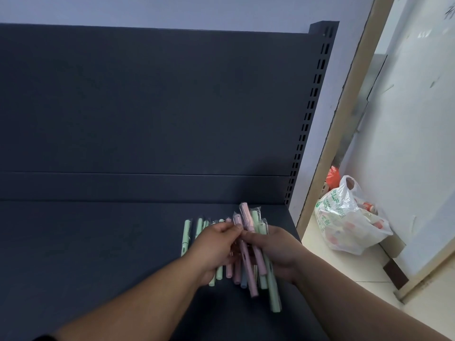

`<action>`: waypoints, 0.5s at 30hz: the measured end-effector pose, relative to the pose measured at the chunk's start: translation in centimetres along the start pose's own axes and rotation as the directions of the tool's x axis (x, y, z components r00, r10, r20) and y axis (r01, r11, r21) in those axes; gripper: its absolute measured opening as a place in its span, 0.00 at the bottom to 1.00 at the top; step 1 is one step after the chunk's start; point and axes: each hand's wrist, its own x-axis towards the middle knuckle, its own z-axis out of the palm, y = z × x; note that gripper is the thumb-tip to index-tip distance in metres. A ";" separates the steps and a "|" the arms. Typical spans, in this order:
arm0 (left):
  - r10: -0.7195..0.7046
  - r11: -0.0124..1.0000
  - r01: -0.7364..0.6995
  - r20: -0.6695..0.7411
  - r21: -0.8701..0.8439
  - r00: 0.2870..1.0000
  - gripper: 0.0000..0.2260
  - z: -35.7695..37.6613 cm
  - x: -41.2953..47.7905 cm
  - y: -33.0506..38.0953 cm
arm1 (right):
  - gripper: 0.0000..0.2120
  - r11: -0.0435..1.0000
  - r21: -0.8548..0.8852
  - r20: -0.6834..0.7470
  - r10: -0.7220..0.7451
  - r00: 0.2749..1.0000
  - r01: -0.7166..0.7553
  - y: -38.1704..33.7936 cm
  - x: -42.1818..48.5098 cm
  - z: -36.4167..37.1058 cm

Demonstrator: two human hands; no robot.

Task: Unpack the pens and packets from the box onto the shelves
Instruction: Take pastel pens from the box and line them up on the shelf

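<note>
Several pastel pens in clear sleeves, green, pink and one blue, lie on the dark shelf (98, 242) near its right end. One green pen (186, 238) lies alone at the left of the row. My right hand (278, 252) holds a bundle of pens (256, 264), pink and green, fanned upright over the shelf. My left hand (214, 247) pinches the top of a pink pen (237, 221) from that bundle. Other pens are partly hidden under my hands. No box is in view.
The shelf's dark back panel (147, 99) rises behind, with a slotted upright (310, 112) at its right edge. On the floor to the right sits a white plastic bag (349, 222) full of items, beside a leaning framed board (418, 143).
</note>
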 end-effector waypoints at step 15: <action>0.256 0.760 -0.024 -0.264 0.650 0.930 0.14 -3.9 1.7 1.3 | 0.09 0.972 -0.208 -0.351 0.029 0.936 -0.108 -0.6 0.5 -2.6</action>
